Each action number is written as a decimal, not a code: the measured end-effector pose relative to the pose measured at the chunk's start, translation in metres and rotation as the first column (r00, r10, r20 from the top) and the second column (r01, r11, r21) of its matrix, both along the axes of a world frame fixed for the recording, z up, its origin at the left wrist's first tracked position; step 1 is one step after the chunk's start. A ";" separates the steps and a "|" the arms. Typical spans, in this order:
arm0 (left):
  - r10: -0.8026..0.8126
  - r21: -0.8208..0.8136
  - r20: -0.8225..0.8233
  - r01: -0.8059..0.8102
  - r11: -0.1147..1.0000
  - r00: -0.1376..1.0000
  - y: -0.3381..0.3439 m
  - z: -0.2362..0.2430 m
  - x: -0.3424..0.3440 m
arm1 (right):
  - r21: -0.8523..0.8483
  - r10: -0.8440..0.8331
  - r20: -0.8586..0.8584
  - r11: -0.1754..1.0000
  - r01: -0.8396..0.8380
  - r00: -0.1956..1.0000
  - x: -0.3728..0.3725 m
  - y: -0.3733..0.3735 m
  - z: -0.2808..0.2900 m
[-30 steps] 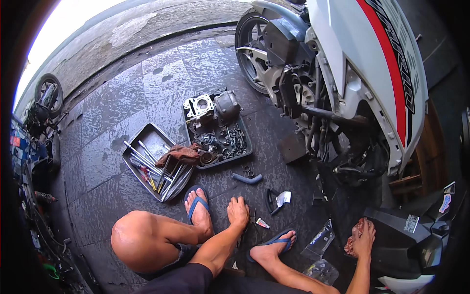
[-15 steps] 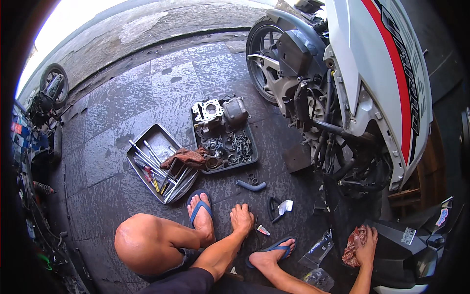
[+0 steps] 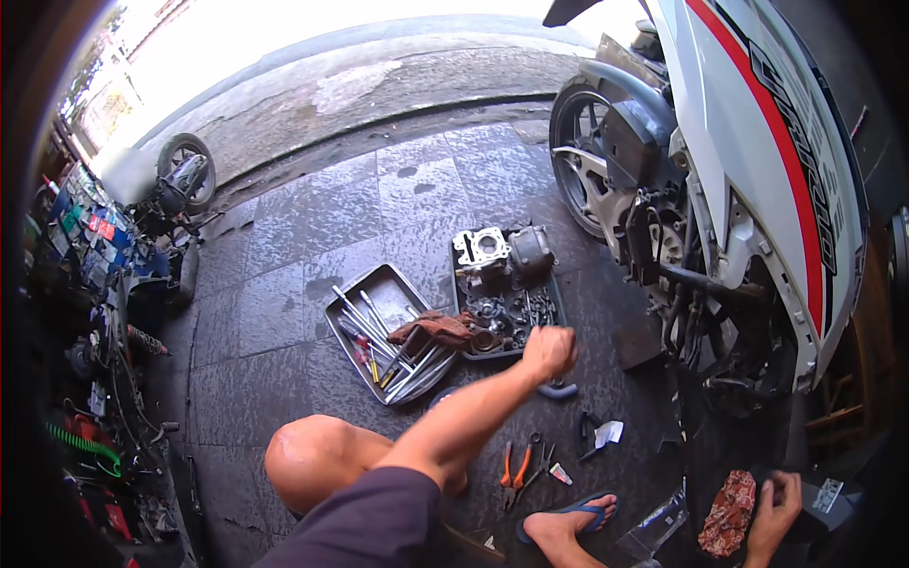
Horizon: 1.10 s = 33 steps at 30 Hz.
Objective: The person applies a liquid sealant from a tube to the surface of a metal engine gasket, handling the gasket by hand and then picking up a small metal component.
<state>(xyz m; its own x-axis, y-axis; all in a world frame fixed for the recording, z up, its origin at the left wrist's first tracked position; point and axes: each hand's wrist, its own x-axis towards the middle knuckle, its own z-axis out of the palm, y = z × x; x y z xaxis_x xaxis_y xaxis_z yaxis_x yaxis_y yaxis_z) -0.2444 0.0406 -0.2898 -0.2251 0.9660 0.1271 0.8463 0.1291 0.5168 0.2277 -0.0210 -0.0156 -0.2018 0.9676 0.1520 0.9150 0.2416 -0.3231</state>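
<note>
My left hand (image 3: 551, 352) is stretched forward over the near right edge of the parts tray (image 3: 561, 301), its fingers curled closed; whatever they may hold is hidden. Just under it, a short grey-blue hose (image 3: 559, 390) lies on the floor. In the tray are a metal engine cylinder block (image 3: 481, 247), a grey cover (image 3: 532, 248) and many bolts (image 3: 538, 309). At the lower right, my right hand (image 3: 776, 511) has loosely bent fingers with nothing visible in them. Beside it lies a crumpled red patterned rag (image 3: 727, 516).
A second tray (image 3: 343, 333) holds long tools and a brown rag (image 3: 431, 329). Orange-handled pliers (image 3: 514, 473), a small tube (image 3: 561, 473) and a white paper piece (image 3: 609, 434) lie near my foot. A partly stripped white motorcycle (image 3: 757, 180) stands at right.
My left hand has risen from the floor and reached forward to the parts tray, uncovering the pliers. My right hand has come off the red rag. The whole view has shifted.
</note>
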 end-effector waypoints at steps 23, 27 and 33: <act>0.322 0.090 -0.110 -0.314 0.945 0.940 0.016 -0.034 -0.235 | 0.218 0.016 0.326 0.972 -0.091 0.945 -0.076 -0.011 -0.072; 0.135 -0.165 -0.248 -0.179 0.970 0.959 0.088 -0.030 -0.256 | -0.707 -0.600 -0.279 0.657 0.262 0.750 -0.008 -0.001 -0.060; -0.045 -0.515 -0.242 -0.088 0.853 0.969 0.125 -0.035 -0.261 | -0.675 -0.686 -0.426 0.675 0.298 0.590 0.014 -0.006 -0.085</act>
